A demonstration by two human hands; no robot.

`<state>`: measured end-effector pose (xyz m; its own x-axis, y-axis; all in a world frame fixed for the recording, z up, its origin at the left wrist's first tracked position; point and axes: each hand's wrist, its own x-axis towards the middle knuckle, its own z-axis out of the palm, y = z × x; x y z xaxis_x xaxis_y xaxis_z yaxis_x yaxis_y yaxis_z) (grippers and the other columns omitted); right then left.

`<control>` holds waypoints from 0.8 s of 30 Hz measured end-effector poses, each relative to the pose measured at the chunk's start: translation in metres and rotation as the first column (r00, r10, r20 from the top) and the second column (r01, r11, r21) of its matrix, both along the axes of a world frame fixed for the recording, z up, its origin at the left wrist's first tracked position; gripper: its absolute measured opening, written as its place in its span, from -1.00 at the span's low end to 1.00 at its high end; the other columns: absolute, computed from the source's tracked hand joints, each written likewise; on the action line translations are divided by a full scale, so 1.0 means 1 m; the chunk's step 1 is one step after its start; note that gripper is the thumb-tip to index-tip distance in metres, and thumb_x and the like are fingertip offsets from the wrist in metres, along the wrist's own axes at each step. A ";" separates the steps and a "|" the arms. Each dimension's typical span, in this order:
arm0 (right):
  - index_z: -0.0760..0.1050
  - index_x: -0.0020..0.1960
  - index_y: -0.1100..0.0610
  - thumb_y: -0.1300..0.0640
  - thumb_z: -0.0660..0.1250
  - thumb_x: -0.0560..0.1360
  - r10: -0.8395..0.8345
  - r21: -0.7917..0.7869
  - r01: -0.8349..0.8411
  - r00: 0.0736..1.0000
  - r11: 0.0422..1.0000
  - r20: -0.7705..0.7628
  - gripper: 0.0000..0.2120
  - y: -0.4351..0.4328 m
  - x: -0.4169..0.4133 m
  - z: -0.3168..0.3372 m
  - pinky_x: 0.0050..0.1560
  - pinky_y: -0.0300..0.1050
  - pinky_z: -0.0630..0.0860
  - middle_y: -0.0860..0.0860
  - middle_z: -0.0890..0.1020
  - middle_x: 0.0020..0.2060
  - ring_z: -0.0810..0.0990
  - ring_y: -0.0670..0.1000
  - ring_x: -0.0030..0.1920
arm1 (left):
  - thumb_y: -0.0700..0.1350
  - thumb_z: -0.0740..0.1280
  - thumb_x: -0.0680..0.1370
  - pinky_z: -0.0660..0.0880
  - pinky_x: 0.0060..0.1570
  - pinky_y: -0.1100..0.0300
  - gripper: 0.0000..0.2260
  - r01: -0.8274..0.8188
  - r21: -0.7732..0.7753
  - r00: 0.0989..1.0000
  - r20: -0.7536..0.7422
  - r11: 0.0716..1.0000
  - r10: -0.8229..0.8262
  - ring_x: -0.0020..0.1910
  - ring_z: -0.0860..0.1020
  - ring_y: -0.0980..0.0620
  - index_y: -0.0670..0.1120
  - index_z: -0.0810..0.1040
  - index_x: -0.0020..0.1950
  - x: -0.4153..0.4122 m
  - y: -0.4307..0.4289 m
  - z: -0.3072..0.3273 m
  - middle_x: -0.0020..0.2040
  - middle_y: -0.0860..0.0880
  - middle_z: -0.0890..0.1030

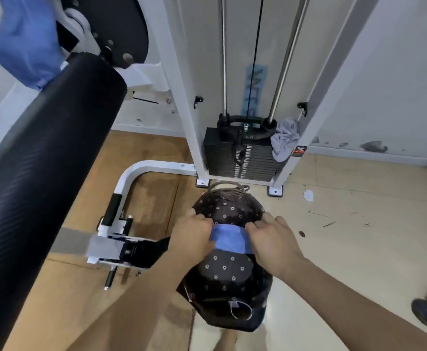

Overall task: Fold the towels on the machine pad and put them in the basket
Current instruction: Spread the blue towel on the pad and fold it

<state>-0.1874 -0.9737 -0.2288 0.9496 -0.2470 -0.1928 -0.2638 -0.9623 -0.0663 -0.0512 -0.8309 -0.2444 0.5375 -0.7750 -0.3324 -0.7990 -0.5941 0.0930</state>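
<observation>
Holding a folded blue towel (228,238) over the dark flower-print basket (228,269) on the floor, left hand (194,235) and right hand (273,241) each gripping one end, fingers curled onto the cloth. Hanging on the black roller pad (42,173) upper left, another blue towel (25,39). Lying on the weight stack (242,158), a grey rag (284,138).

The folded blue towel (228,238) lay flat across the open mouth of my dark, flower-print basket (226,272) on the floor; another blue towel (23,44) hung crumpled over the black machine pad (42,160).
</observation>
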 end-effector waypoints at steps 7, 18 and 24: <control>0.52 -0.39 0.14 0.32 0.49 -0.22 -0.160 -0.031 0.159 0.987 0.987 -0.029 -0.59 -0.011 0.054 -0.041 -0.45 -0.11 0.40 0.03 0.51 -0.57 0.53 0.12 -0.36 | -0.20 0.28 0.53 0.35 0.00 0.08 -0.84 0.156 0.338 0.974 0.105 0.928 -0.202 0.16 0.44 -0.11 -0.10 0.57 0.08 0.026 -0.054 -0.045 0.00 -0.04 0.64; 0.31 0.47 0.06 0.19 0.19 0.56 -0.617 0.713 0.474 0.372 -0.516 -0.694 -0.53 0.011 0.068 -0.051 0.38 0.02 0.34 0.00 0.44 0.38 0.41 0.02 0.36 | -0.16 0.56 0.15 0.46 -0.44 0.16 -0.67 0.158 0.144 0.984 0.060 0.977 -0.168 -0.14 0.59 -0.10 -0.11 0.64 -0.13 0.034 -0.052 -0.048 -0.20 -0.11 0.61; 0.46 0.30 0.12 0.07 0.15 0.61 -0.571 0.605 0.264 0.200 -0.752 -0.797 -0.69 -0.010 0.076 -0.044 0.25 0.04 0.41 0.03 0.53 0.28 0.47 0.05 0.30 | -0.13 0.25 0.56 0.43 0.17 0.04 -0.49 -0.023 0.193 0.975 -0.211 0.981 0.065 0.36 0.28 -0.16 -0.07 0.22 0.49 0.018 -0.045 -0.068 0.45 -0.12 0.24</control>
